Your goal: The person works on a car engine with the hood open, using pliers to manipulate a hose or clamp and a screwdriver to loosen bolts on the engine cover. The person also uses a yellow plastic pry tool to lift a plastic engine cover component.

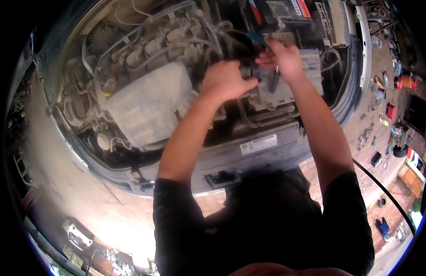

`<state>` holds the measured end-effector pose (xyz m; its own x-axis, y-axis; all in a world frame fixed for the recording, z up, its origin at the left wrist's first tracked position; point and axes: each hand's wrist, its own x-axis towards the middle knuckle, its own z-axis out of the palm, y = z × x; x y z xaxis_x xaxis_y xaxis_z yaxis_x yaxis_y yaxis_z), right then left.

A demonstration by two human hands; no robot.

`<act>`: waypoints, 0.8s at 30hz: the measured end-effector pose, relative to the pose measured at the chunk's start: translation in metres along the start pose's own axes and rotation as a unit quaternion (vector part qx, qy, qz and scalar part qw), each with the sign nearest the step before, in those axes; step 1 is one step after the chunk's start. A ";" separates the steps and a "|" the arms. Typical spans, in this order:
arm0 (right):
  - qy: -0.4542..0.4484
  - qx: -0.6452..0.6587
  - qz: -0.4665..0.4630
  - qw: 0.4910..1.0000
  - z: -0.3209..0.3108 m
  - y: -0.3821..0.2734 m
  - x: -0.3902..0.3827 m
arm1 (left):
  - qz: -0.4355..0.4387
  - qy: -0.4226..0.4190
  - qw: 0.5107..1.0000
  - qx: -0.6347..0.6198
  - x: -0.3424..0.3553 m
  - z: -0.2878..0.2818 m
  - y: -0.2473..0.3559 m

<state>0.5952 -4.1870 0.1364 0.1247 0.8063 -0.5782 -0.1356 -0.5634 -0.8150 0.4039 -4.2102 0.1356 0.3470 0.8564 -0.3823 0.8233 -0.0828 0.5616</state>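
Note:
Over the engine bay, my left hand (229,80) is closed around a dark ribbed hose (250,71), whose end shows past the thumb; the fingertips are hidden. My right hand (284,57) pinches a screwdriver (255,37) by its teal handle, with the thin shaft pointing left toward the pipes. The other fingers of that hand are loosely bent. A dark, narrow part (274,82) hangs just below the right hand. Beneath that hand lies a dusty ribbed grey box (309,66). To the left of my left forearm sits a broad, dusty engine cover (151,106).
A black battery (286,10) stands at the far side. Metal pipes and hoses (176,34) run across the engine's back left. The car's front crossmember (263,154), with a white label, lies between me and the engine. Tools and parts (380,119) are scattered on the floor at right.

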 end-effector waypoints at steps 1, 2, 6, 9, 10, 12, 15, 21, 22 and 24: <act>-0.001 0.001 -0.001 1.000 0.000 0.000 -0.001 | -0.002 -0.008 1.000 -0.005 0.000 -0.001 0.000; -0.003 0.002 -0.003 1.000 0.001 -0.001 -0.002 | -0.003 -0.016 1.000 -0.010 0.000 -0.003 0.001; -0.006 -0.001 0.000 1.000 0.000 -0.001 0.000 | 0.014 0.012 1.000 -0.026 0.000 0.002 -0.003; -0.010 0.004 0.001 1.000 -0.003 0.001 0.001 | 0.011 -0.004 0.999 -0.042 0.000 -0.002 -0.001; -0.009 0.006 0.006 1.000 -0.003 0.000 0.000 | 0.007 -0.017 0.998 -0.065 -0.002 -0.008 0.002; -0.005 0.010 0.015 1.000 0.000 -0.004 -0.003 | -0.003 -0.027 0.997 -0.074 -0.002 -0.006 0.000; -0.011 0.008 0.023 1.000 -0.002 -0.001 0.002 | -0.016 -0.041 0.997 -0.071 0.000 -0.011 0.006; -0.016 -0.006 0.011 1.000 0.000 0.000 -0.002 | 0.025 -0.137 0.981 -0.135 0.030 -0.004 -0.009; -0.020 -0.012 0.003 1.000 0.002 0.001 -0.002 | 0.025 -0.129 0.978 -0.165 0.034 0.007 -0.020; -0.028 -0.020 -0.013 0.999 0.002 0.002 -0.001 | 0.027 -0.113 0.974 -0.197 0.036 0.013 -0.025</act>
<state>0.5925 -4.1884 0.1349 0.0730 0.8288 -0.5548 -0.0941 -0.5481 -0.8311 0.4018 -4.1839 0.0989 0.5106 0.7192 -0.4712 0.5806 0.1159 0.8059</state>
